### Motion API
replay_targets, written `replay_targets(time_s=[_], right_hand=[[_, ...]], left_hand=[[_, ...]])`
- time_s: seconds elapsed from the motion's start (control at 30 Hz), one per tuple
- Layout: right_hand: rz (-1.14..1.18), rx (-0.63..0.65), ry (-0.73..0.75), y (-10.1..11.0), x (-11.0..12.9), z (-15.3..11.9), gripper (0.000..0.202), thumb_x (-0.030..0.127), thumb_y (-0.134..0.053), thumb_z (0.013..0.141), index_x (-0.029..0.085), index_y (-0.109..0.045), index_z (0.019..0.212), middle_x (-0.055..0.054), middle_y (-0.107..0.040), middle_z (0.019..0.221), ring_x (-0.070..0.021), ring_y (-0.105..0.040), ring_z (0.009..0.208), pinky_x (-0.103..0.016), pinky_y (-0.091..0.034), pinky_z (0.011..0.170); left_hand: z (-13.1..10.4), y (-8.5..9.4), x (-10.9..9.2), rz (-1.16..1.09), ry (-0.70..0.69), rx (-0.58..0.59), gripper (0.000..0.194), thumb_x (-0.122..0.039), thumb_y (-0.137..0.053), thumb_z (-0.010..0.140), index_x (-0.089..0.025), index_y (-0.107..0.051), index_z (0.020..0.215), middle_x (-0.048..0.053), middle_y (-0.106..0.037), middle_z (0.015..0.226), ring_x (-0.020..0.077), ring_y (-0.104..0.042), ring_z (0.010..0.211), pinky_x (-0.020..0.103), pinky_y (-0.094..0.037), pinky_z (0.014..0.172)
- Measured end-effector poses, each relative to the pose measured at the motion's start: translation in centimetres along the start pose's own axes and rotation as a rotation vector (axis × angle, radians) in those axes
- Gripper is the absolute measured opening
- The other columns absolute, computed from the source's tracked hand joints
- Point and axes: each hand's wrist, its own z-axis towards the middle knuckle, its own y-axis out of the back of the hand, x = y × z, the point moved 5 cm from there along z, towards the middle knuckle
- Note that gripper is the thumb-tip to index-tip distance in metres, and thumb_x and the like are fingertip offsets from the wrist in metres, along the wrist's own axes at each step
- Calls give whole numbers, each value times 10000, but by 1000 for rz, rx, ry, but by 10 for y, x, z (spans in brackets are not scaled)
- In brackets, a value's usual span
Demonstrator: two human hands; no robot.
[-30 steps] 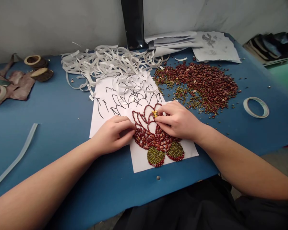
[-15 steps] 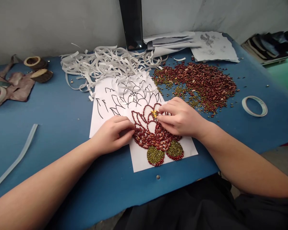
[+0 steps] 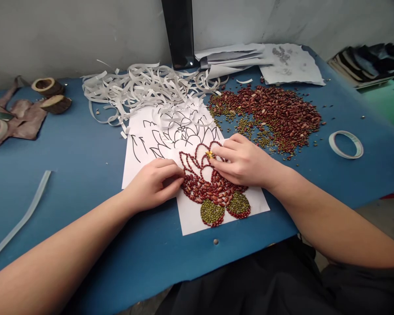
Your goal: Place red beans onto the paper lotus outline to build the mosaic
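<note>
A white sheet with a bean-covered flower picture lies near the table's front edge. Red beans outline its petals, and two green round patches sit at the bottom. My right hand rests over the upper right of the flower, its fingers apart, the tips beside a small yellow patch. No object shows between them. My left hand lies at the flower's left edge with curled fingers, thumb and fingertips close together at the beans; whatever they may hold is hidden. Behind is a printed line drawing of a flower.
White paper strips are heaped over the drawing's top. Red and green beans are piled at the back right, near a tape roll and crumpled papers. Wooden pieces lie at the left; a dark post stands behind.
My right hand's fingertips have shifted slightly left and down over the yellow patch. My left hand has stayed in place.
</note>
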Motion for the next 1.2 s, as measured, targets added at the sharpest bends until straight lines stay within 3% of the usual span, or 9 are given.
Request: replay_targets(time_s=[0.2, 0.67, 0.9, 1.2], right_hand=[[18, 9, 7, 5, -1, -1, 237, 243, -553, 1017, 174, -705, 849, -93, -682, 983, -204, -472, 844, -390, -328, 813], [-72, 39, 52, 3, 5, 3, 252, 259, -519, 1040, 168, -708, 898, -85, -685, 982, -202, -471, 826, -388, -304, 787], [-73, 61, 45, 3, 5, 5, 323, 361, -503, 1061, 178, -702, 884, -79, -691, 989, -204, -470, 829, -386, -297, 793], [57, 5, 5, 3, 1, 1, 252, 348, -583, 1021, 155, -742, 1052, -110, -697, 1056, -215, -510, 878, -391, -311, 815]], left_hand=[[0, 0, 0, 2, -3, 1, 167, -191, -528, 1002, -174, -687, 954, 35, -681, 830, 145, -619, 761, 264, -495, 727], [0, 0, 0, -5, -5, -4, 152, -181, -539, 996, -173, -685, 956, 33, -686, 842, 143, -629, 775, 253, -492, 734], [-1, 0, 0, -5, 2, -4, 161, -192, -531, 998, -179, -685, 954, 39, -694, 846, 144, -629, 773, 260, -495, 731], [0, -1, 1, -7, 17, 3, 186, -214, -520, 998, -183, -694, 939, 46, -691, 828, 154, -627, 762, 274, -498, 726]])
